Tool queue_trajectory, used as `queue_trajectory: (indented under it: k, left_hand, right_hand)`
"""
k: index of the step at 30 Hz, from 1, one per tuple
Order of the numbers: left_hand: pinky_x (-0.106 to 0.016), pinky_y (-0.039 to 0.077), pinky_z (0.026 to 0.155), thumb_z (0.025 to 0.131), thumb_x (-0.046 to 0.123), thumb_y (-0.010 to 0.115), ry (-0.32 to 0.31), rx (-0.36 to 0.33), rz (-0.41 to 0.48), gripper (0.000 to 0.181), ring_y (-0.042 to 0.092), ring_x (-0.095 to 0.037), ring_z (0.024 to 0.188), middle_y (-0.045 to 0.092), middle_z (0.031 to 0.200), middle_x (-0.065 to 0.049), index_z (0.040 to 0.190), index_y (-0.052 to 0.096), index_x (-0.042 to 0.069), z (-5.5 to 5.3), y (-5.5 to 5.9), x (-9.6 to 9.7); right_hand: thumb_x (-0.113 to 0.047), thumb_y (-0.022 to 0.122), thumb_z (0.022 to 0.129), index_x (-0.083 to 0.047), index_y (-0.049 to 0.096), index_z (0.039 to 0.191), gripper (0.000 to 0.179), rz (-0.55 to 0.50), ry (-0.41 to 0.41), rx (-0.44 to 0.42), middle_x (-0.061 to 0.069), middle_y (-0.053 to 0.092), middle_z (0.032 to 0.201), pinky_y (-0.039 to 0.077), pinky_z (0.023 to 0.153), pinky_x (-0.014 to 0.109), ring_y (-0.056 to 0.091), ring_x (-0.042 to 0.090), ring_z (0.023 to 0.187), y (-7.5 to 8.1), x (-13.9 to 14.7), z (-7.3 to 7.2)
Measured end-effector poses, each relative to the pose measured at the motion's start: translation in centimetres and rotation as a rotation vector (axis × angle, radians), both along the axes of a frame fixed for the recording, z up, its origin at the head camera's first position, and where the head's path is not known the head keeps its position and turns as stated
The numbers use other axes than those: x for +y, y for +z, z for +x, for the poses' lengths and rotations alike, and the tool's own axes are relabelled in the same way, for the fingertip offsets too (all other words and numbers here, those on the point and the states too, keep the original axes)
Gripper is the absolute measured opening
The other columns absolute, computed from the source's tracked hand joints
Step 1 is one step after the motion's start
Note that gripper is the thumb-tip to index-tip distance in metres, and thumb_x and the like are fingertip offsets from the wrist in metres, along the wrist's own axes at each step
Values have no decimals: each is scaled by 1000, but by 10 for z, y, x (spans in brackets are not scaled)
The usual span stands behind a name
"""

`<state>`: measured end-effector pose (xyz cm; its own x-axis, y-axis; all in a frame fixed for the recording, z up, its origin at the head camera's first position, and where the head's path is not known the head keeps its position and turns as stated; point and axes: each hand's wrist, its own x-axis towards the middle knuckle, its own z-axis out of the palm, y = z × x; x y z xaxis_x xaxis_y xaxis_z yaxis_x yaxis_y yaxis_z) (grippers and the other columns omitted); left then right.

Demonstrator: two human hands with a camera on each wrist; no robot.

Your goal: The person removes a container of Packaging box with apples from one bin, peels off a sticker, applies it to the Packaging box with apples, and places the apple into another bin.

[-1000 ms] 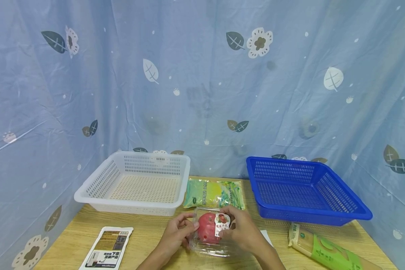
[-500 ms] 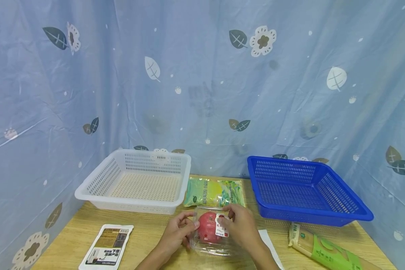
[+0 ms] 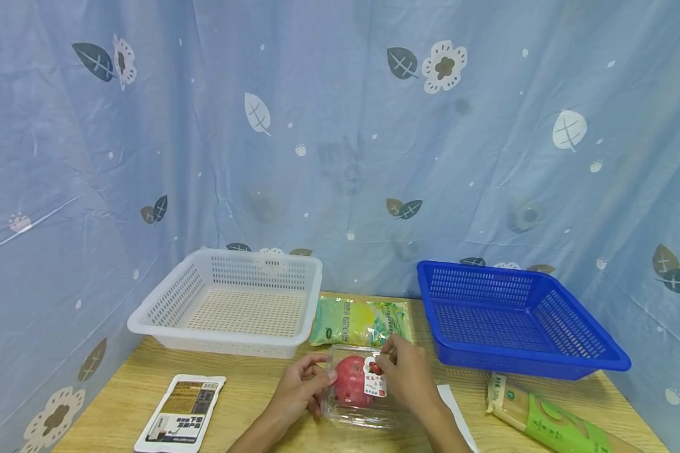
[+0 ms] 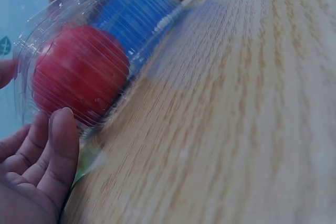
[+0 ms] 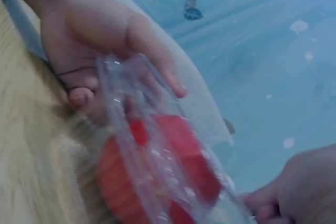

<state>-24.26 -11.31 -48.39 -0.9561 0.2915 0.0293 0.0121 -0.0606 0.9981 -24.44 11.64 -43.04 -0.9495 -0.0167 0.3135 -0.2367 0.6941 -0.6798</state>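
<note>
A clear plastic clamshell box [image 3: 362,419] with a round red fruit [image 3: 349,381] inside stands at the front middle of the wooden table. My left hand [image 3: 298,387] grips the box by its left edge, thumb on the near side in the left wrist view. At the right far corner my right hand [image 3: 410,377] holds the box, its thumb beside a white label [image 3: 375,385] printed with red fruit. The label lies over the right part of the lid, slightly tilted. Blur softens the box and fruit [image 5: 121,182] in the right wrist view.
Behind the box lies a green and yellow packet [image 3: 359,322]. A white basket [image 3: 215,343] stands back left, a blue basket [image 3: 521,357] back right. A white pouch [image 3: 180,412] lies left, a green-banded noodle pack [image 3: 561,421] right. White paper [image 3: 456,415] lies beside my right forearm.
My right thumb has slid up across the label to its upper right edge, uncovering more of the print. The left hand and the box have stayed nearly in place.
</note>
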Motion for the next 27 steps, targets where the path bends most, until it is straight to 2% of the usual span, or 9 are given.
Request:
queue_trajectory:
  k: [5,9,15,18,22,25,27]
  left_hand:
    - [-22,53,45,95,20,70,-2,3,-6,57,55,-8,59,63,90,-3,139,47,-8,0,1,1]
    - [-22,52,45,95,20,71,1,-1,-6,57,55,-8,59,63,90,-3,139,47,-8,1,2,1]
    - [-22,52,44,94,19,71,22,-21,-7,56,54,-7,59,63,90,-3,138,48,-7,1,2,1]
    - [-22,52,44,94,21,72,29,-48,-1,56,53,-7,58,63,90,-2,138,49,-6,1,2,2]
    - [-22,52,45,94,22,72,37,-79,6,57,54,-8,58,64,88,-1,138,48,-5,2,4,3]
    - [-22,52,46,93,22,73,43,-92,4,58,54,-8,58,64,86,0,138,48,-5,3,7,4]
    - [-22,52,46,93,22,73,43,-95,0,58,54,-8,58,64,84,1,138,47,-5,4,10,5]
  right_hand:
    - [6,73,83,-3,63,103,24,-107,206,-95,0,51,69,39,44,19,43,6,53,6,16,2]
    - [10,77,76,-4,62,112,41,-134,360,-162,5,52,78,43,46,20,47,7,57,10,26,4]
    - [19,70,64,-6,62,119,61,-126,500,-174,5,52,81,49,57,22,52,10,69,12,34,6]
    - [20,66,65,-6,61,122,63,-156,548,-193,5,51,83,50,59,23,52,11,72,12,38,6]
    - [16,67,70,-1,59,124,57,-272,593,-198,10,50,86,49,61,22,52,13,75,11,44,5]
    - [9,70,78,1,59,124,48,-362,558,-168,14,53,89,52,60,24,56,15,76,14,47,4]
    - [5,71,84,1,59,123,41,-403,493,-130,15,56,89,53,56,26,57,15,74,18,51,5]
